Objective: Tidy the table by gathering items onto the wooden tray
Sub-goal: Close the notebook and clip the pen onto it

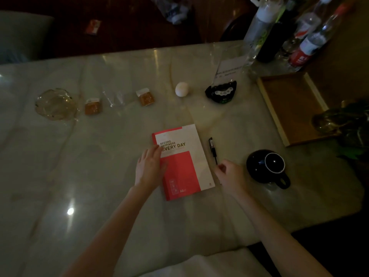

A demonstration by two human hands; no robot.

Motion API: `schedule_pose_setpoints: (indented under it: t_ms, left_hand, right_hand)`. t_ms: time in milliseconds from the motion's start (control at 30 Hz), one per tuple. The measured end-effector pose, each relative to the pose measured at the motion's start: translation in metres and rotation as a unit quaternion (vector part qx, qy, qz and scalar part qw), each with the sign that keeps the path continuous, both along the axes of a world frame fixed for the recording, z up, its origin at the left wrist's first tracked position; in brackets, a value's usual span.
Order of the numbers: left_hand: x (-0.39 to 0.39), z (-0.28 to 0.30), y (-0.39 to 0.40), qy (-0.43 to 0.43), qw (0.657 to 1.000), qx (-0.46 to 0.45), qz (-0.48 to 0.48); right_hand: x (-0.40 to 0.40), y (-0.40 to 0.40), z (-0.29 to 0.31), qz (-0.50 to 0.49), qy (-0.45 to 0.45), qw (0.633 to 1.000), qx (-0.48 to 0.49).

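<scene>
A red and white notebook [184, 160] lies flat near the middle of the marble table [99, 176]. My left hand [148, 166] rests flat on its left edge, fingers spread. My right hand [229, 174] hovers just right of the notebook, fingers loosely curled, beside the lower tip of a black pen [213, 149]; it holds nothing that I can see. The wooden tray [291, 108] sits at the right with nothing in it. A black mug [265, 166] lies on its side near my right hand.
Along the back of the table are a glass dish [55, 103], two small amber packets [92, 106] [145, 96], a clear wrapper [115, 98], a white egg [181, 88] and a black bag [221, 92]. Several bottles [307, 43] stand at the back right, a plant [347, 124] by the tray.
</scene>
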State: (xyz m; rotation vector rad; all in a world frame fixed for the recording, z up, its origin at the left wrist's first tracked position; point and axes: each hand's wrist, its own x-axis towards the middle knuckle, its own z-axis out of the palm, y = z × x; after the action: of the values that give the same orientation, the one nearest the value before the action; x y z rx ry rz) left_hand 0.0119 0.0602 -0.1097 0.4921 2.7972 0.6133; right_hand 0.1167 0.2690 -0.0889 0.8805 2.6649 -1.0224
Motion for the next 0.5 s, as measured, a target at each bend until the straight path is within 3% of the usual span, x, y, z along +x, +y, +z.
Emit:
schedule_pose_setpoints:
  t_ms: [267,500]
  left_hand:
    - [-0.061,-0.004,0.006,-0.027,0.999,-0.005,0.024]
    - [-0.07,-0.01,0.003,-0.055,0.997,0.002,0.053]
  right_hand:
    - [-0.042,-0.001,-0.011,0.038,-0.018,0.989,0.14]
    - [-0.051,0.001,-0.024,0.041,-0.016,0.989,0.145]
